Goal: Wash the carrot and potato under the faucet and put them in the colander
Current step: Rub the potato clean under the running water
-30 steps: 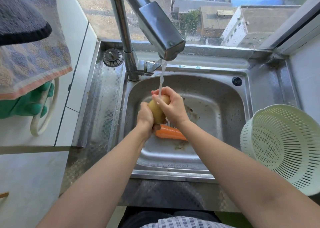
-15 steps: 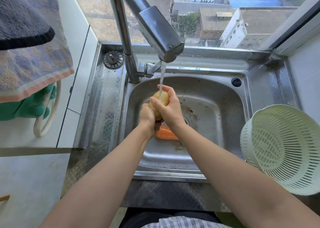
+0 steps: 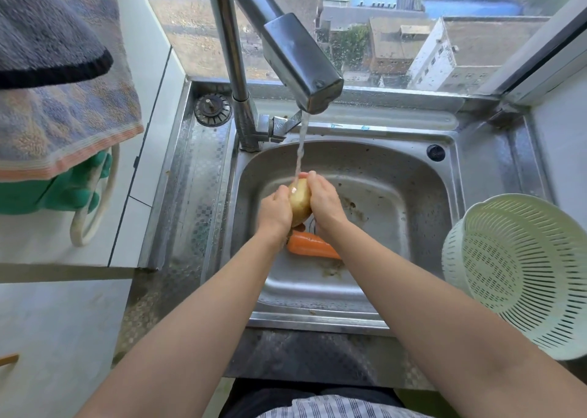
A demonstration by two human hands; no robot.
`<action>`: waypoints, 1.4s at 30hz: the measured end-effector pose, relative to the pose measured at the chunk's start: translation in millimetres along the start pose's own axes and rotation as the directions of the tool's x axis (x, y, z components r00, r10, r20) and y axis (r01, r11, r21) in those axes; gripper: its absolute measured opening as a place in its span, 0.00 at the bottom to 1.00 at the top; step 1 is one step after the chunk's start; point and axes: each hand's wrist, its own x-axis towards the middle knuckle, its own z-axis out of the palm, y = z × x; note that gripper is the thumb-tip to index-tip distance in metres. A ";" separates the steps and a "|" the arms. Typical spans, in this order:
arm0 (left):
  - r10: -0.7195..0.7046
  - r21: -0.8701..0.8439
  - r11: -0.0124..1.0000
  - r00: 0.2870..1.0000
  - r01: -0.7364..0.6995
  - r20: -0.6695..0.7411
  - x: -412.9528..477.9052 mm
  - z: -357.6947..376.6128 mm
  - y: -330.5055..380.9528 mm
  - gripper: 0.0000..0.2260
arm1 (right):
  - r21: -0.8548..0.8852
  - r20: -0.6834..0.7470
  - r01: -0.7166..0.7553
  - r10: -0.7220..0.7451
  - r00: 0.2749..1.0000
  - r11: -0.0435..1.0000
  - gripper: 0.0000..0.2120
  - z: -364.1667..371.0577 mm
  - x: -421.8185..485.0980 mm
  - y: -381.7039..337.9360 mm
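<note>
A yellow potato is held between both hands over the steel sink, under the water stream from the faucet. My left hand cups its left side and my right hand wraps its right side. The orange carrot lies on the sink floor just below the hands, its right end hidden by my right forearm. The pale green colander sits tilted on the counter to the right of the sink, with nothing visible inside it.
A drain plug rests on the sink's left rim behind the faucet base. Towels and green rubber gloves hang at the left. A window runs along the back. Dirt specks lie on the sink floor.
Both hands have turned the potato under the stream, and more of it now shows between them. The carrot has not moved.
</note>
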 end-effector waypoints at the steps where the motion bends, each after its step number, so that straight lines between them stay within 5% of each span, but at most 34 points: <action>1: -0.074 -0.013 0.997 0.997 0.074 -0.020 2.9 0.3 0.8 0.14 | 0.018 0.085 -0.001 -0.001 0.996 1.000 0.12 -6.0 -1.6 5.1; 4: -0.068 0.180 0.981 0.997 0.073 -0.030 8.3 1.9 -3.3 0.18 | 0.008 0.166 -0.004 0.003 0.986 1.000 0.12 -15.9 0.0 13.8; 7: 0.180 0.566 0.817 0.981 -0.112 -0.066 4.4 2.6 -8.8 0.23 | -0.159 -0.004 0.081 -0.083 0.997 0.984 0.06 -11.8 7.0 9.8; 10: 0.324 0.618 0.755 0.944 -0.221 -0.057 5.7 -1.3 -11.0 0.28 | -0.243 -0.102 0.143 -0.172 0.980 0.960 0.11 1.6 10.0 6.1; 14: 0.310 0.209 0.926 0.949 -0.315 0.054 6.2 -0.4 -15.4 0.25 | -0.145 -0.140 0.067 -0.088 0.986 0.987 0.19 19.7 10.1 -4.3; 18: -0.012 -0.058 0.998 0.995 0.006 -0.100 19.5 -8.4 -13.2 0.20 | -0.200 0.152 0.137 -0.107 0.983 0.970 0.15 18.0 4.3 -5.1; 21: -0.224 -0.285 0.935 0.974 0.209 -0.020 19.4 -15.6 -17.8 0.18 | -0.407 0.369 0.429 -0.284 0.885 0.807 0.14 20.1 4.5 -4.7; 23: -0.233 -0.397 0.884 0.969 0.246 0.081 18.5 -16.9 -22.9 0.19 | -0.532 0.466 0.563 -0.336 0.818 0.632 0.12 25.5 6.4 -5.6; 25: -0.215 -0.515 0.813 0.962 0.273 0.171 20.2 -16.9 -25.0 0.21 | -0.526 0.477 0.616 -0.396 0.784 0.587 0.12 27.6 6.1 -6.7; 28: -0.120 -0.520 0.824 0.966 0.225 0.228 23.7 -13.0 -22.1 0.20 | -0.381 0.256 0.472 -0.400 0.880 0.795 0.16 22.8 3.1 -7.6; 31: -0.116 -0.353 0.921 0.981 0.166 0.157 20.3 -0.5 -11.1 0.16 | -0.085 0.037 0.109 -0.106 0.994 0.990 0.19 10.2 3.9 -2.8; 34: -0.156 -0.206 0.966 0.988 0.155 0.012 20.7 13.7 -8.2 0.25 | 0.218 0.102 -0.228 0.210 0.972 0.949 0.17 -5.6 2.8 4.0; 38: 0.020 -0.133 0.991 0.999 -0.024 -0.026 24.6 15.4 -8.0 0.17 | -0.028 0.069 -0.198 0.200 0.977 0.980 0.21 -9.1 1.5 16.8; 42: 0.061 -0.241 0.969 0.998 -0.062 -0.012 22.4 2.6 -3.1 0.21 | -0.181 0.051 -0.070 0.081 0.995 0.981 0.21 15.4 -5.5 10.1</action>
